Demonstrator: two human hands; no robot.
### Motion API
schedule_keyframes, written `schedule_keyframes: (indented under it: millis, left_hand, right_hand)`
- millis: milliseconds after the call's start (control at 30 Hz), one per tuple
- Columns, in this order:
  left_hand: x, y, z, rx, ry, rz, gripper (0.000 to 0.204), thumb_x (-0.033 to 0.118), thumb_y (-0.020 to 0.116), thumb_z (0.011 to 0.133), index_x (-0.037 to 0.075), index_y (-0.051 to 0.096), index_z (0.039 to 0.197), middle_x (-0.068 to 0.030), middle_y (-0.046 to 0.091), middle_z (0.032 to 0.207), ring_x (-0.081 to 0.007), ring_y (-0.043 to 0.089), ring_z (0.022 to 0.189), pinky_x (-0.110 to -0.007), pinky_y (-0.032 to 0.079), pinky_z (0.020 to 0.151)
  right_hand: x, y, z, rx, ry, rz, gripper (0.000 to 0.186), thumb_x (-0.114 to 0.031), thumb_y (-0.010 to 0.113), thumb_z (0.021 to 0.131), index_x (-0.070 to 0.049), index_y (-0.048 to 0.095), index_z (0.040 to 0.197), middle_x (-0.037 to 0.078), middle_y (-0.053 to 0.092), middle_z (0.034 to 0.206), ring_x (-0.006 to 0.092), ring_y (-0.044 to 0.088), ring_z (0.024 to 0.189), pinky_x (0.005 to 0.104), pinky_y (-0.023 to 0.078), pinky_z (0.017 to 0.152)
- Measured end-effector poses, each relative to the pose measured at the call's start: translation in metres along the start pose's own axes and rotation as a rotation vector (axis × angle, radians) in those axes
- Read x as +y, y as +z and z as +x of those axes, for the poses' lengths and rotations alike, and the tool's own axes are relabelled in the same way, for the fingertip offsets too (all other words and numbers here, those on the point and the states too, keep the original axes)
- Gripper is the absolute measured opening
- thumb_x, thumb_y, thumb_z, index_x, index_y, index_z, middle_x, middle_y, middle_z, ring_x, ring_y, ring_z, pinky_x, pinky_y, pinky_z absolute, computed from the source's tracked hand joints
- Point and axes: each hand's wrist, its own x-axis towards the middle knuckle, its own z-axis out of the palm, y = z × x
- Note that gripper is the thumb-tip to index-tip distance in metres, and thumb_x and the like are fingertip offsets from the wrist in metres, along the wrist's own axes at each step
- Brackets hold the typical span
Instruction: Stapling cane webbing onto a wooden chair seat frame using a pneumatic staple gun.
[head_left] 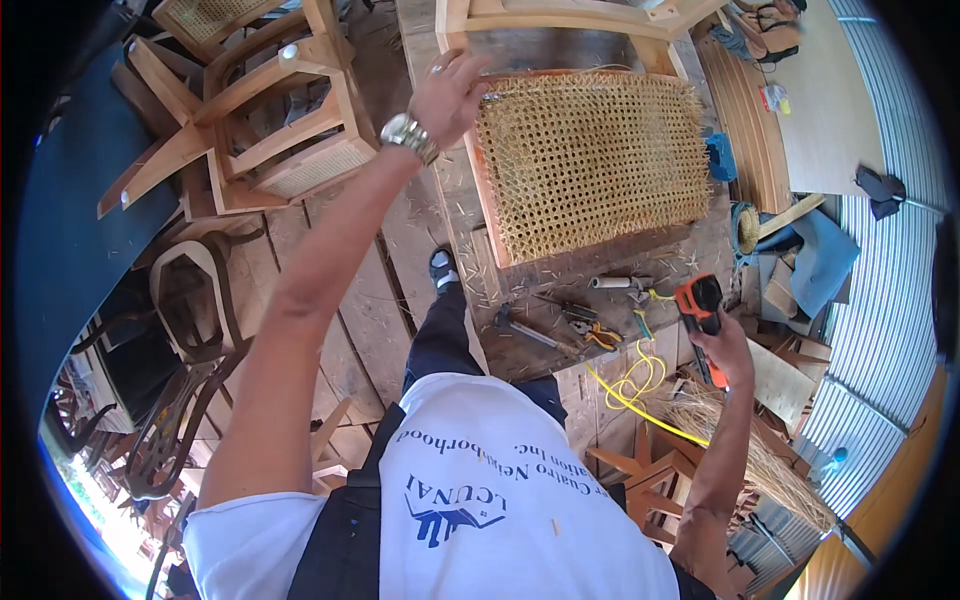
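An orange-and-black handheld tool (699, 293) is gripped by the right hand (727, 352). Well apart, the left hand (447, 98) is held at a tan woven-cane panel's (590, 165) far-left corner, its grip indiscernible; the panel is supported on a brown wooden bench (660, 255).

You have in view one left hand (447, 102) and one right hand (728, 352), one wristwatch (409, 137), one orange-black power tool (698, 300), one shoe (442, 267); on your bench (468, 215), one woven cane panel (595, 160).

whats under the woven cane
A wooden frame shows along the left edge of the cane, with the bench below. Whatever the cane's middle covers cannot be seen.
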Motion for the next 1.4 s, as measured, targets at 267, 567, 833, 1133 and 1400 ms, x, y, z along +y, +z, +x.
schedule_keyframes:
  millis: [267,567,833,1133,1400]
  left_hand:
    - [0.064,0.008,-0.092,0.022,-0.088,0.164,0.042,0.03,0.061,0.095,0.009,0.06,0.131,-0.006,0.042,0.155,-0.0424,0.027,0.146,-0.057,0.029,0.116]
    - [0.228,0.001,-0.177,-0.551,-0.2,0.179,0.076,0.055,0.063,0.087,0.006,0.048,0.144,-0.0183,0.024,0.162,-0.0418,0.011,0.152,-0.066,0.007,0.118]
    - [0.213,0.01,-0.158,-0.379,-0.253,0.27,0.078,0.053,0.064,0.089,0.005,0.042,0.147,-0.0183,0.025,0.162,-0.0423,0.018,0.15,-0.062,0.014,0.119]
    - [0.283,0.024,-0.204,-0.503,-0.415,0.257,0.072,0.048,0.068,0.087,0.004,0.048,0.141,-0.0222,0.025,0.16,-0.047,0.018,0.149,-0.064,0.017,0.117]
    - [0.308,0.049,-0.194,-0.291,-0.624,0.152,0.079,0.049,0.064,0.09,0.005,0.036,0.15,-0.0233,0.021,0.162,-0.0469,0.017,0.149,-0.06,0.017,0.118]
  right_hand:
    - [0.133,0.028,0.078,0.279,-0.001,0.06,0.045,-0.015,0.073,0.078,-0.008,0.06,0.121,0.014,0.069,0.088,0.0304,0.069,0.076,0.0432,0.052,0.069]
    - [0.172,0.089,0.175,0.673,0.106,-0.09,0.06,-0.027,0.067,0.086,-0.011,0.048,0.141,0.025,0.068,0.11,0.0456,0.065,0.102,0.0538,0.05,0.084]
    - [0.192,0.122,0.202,0.866,-0.294,0.017,0.085,-0.037,0.072,0.088,-0.004,0.027,0.152,0.029,0.054,0.137,0.0456,0.057,0.12,0.0497,0.046,0.098]
    - [0.165,0.122,0.174,0.345,-0.278,0.061,0.086,-0.027,0.065,0.091,0.004,0.016,0.155,0.03,0.042,0.148,0.0423,0.048,0.132,0.0442,0.039,0.109]
    - [0.155,0.129,0.172,0.352,-0.164,0.176,0.088,-0.025,0.066,0.089,0.002,0.014,0.155,0.032,0.043,0.145,0.0456,0.048,0.129,0.0457,0.041,0.107]
